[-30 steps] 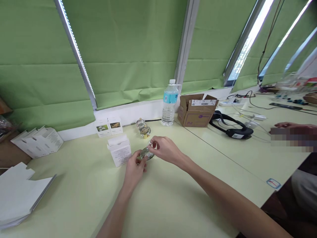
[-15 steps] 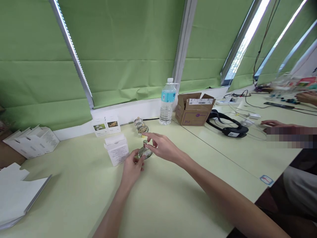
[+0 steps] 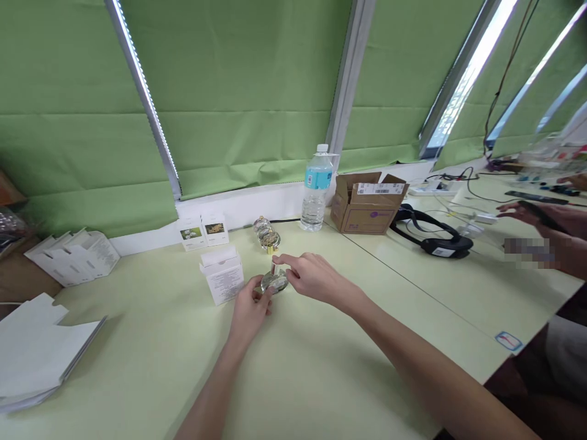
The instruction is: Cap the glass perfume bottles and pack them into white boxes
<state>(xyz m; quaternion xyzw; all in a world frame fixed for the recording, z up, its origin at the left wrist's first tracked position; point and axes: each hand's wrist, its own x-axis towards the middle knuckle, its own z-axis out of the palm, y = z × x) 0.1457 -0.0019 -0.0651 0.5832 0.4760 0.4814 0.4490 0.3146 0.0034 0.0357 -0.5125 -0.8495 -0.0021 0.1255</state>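
A round clear glass perfume bottle [image 3: 274, 282] stands on the table between my hands. My left hand [image 3: 250, 305] is closed around its left and near side, thumb in front. On top of the bottle's shiny cap [image 3: 274, 267] rests the index fingertip of my right hand [image 3: 314, 278]; its other fingers are curled in. Just behind are several more round glass bottles [image 3: 266, 235] in a row, the nearest with a gold-coloured neck. Left of my left hand stands a white carton [image 3: 223, 282] with its top flap up.
Two small white picture boxes [image 3: 203, 233] stand by the wall. White cartons [image 3: 76, 260] and flat white card [image 3: 36, 348] lie left. A water bottle [image 3: 315, 195], cardboard box [image 3: 369, 208] and black headset [image 3: 433, 241] are at the right, beyond them another person's hand [image 3: 545, 223].
My right index finger has come down onto the top of the cap, and the thumb has moved off the cap's side. The view has shifted slightly left. The other person's hand now holds something dark.
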